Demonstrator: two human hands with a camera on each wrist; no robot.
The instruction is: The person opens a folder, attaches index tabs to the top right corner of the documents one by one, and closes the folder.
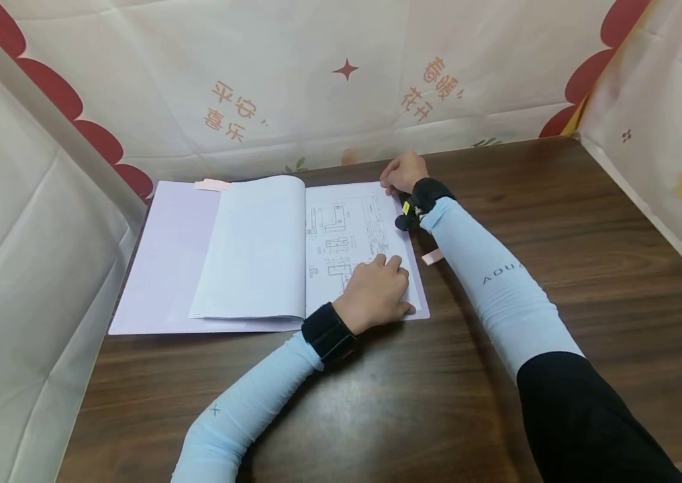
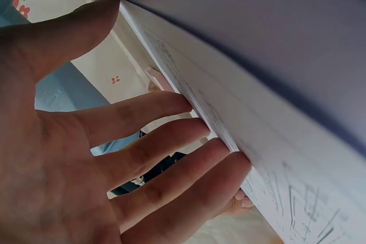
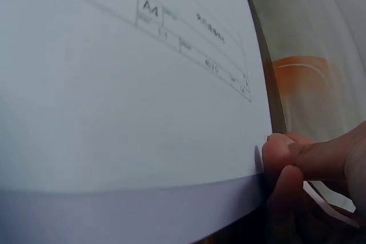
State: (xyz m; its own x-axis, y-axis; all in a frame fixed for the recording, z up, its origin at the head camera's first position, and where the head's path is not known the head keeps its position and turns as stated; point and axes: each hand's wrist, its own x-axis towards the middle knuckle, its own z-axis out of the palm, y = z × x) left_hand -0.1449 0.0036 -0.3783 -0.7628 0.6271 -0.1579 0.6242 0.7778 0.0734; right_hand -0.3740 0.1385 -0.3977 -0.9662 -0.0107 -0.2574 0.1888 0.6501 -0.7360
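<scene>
A lavender folder [image 1: 162,258] lies spread on the table, with white pages [image 1: 256,248] turned to its left side. On the right side lies a sheet printed with technical drawings [image 1: 356,204]. My left hand [image 1: 374,294] rests on the lower right part of this sheet; in the left wrist view its fingers [image 2: 154,155] are extended, tips against the paper, with the thumb near the edge. At the far right corner, my right hand [image 1: 404,172] pinches the sheet; the right wrist view shows thumb and finger [image 3: 283,152] together at that corner, beside the lavender cover [image 3: 131,215].
One pink tab [image 1: 212,184] shows at the folder's top left edge, another pink tab [image 1: 433,256] beyond its right edge. Dark wooden table [image 1: 607,282] extends right and toward the front. Printed cloth [image 1: 311,74] hangs behind and along both sides.
</scene>
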